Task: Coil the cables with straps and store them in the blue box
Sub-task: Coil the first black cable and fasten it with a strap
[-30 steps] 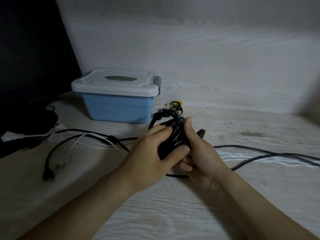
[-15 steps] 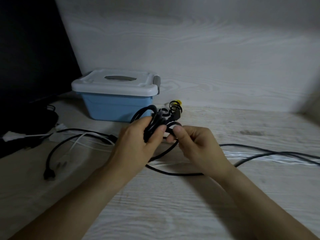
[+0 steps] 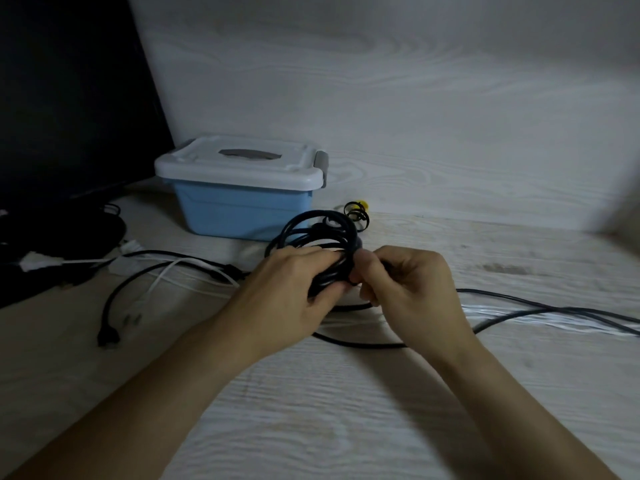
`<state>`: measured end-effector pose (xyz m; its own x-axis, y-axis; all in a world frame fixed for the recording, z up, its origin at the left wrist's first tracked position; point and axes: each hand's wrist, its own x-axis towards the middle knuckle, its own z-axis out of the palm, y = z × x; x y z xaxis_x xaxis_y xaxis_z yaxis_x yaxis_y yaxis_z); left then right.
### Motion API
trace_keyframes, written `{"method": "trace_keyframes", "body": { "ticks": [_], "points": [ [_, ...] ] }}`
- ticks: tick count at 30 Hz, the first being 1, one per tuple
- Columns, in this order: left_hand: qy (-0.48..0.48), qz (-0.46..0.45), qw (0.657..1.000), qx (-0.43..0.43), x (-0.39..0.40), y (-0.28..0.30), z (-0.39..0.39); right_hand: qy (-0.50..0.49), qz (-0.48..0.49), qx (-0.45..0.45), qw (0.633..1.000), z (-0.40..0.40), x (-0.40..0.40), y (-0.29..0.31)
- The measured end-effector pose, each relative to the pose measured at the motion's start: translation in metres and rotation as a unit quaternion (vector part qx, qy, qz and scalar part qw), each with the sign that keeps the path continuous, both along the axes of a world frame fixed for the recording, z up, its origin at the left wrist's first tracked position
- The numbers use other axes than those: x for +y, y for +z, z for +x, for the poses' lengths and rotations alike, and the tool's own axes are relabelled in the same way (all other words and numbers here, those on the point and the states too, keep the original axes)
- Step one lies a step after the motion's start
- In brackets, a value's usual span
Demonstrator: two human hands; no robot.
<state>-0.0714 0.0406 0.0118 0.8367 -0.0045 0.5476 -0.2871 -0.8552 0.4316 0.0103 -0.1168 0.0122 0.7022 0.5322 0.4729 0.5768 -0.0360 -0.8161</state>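
Now the black cable stands as a bundle of loops held just above the table, in front of the blue box and a little to its right. A second ago the loops were pressed tight between both palms; half a second ago the hands had drawn apart and the coil sprang wider. Since then they have closed in again around its lower edge, and the loops rise higher and rounder above the fingers.

The left hand grips the gathered strands, fingers curled round them. The right hand pinches the cable where it leaves the bundle, thumb and fingertips closed on it. From there a loose tail runs under the right wrist and away to the right, so I judge the coiling is unfinished: more length has to be wound on before any strap goes round.

Just behind the coil lie the straps, small black and yellow rings, untouched. The box has its white lid on, so it must be opened before anything is stored.

Further out, white cables and another black cable lie uncoiled on the left, near a dark monitor.
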Motion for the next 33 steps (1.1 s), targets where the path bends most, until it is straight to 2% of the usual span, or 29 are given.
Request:
{"method": "trace_keyframes", "body": {
  "ticks": [3, 5, 9, 11, 15, 20, 22, 25, 30, 33],
  "points": [
    [0.013, 0.030, 0.999, 0.026, 0.003, 0.002, 0.000, -0.007, 0.015, -0.093, 0.996, 0.003, 0.000, -0.005],
    [0.015, 0.052, 0.998, 0.044, 0.005, 0.002, -0.001, 0.022, 0.007, -0.151, 0.988, 0.005, -0.001, -0.006],
    [-0.015, 0.067, 0.996, 0.063, 0.006, 0.004, -0.002, 0.017, -0.030, -0.282, 0.959, 0.009, -0.002, -0.009],
    [-0.031, 0.050, 0.996, 0.062, 0.007, 0.007, -0.003, 0.029, -0.017, -0.276, 0.961, 0.009, -0.002, -0.009],
    [-0.046, 0.009, 0.996, 0.077, 0.011, 0.007, -0.006, 0.103, -0.003, -0.207, 0.973, 0.007, -0.003, -0.007],
    [-0.006, -0.005, 0.997, 0.073, 0.017, -0.005, -0.001, 0.112, -0.040, -0.172, 0.978, 0.008, -0.005, -0.003],
    [0.019, -0.021, 0.998, 0.063, 0.017, -0.005, 0.001, 0.098, -0.062, -0.179, 0.977, 0.010, -0.007, -0.002],
    [0.003, -0.080, 0.996, 0.045, 0.013, 0.002, -0.002, 0.080, -0.072, -0.188, 0.976, 0.010, -0.009, -0.001],
    [-0.021, -0.131, 0.990, 0.041, 0.005, 0.002, -0.004, 0.045, -0.033, -0.225, 0.973, 0.009, -0.010, 0.001],
    [-0.022, -0.132, 0.990, 0.048, 0.004, 0.002, -0.004, 0.027, -0.020, -0.256, 0.966, 0.007, -0.009, -0.001]
  ]
}}
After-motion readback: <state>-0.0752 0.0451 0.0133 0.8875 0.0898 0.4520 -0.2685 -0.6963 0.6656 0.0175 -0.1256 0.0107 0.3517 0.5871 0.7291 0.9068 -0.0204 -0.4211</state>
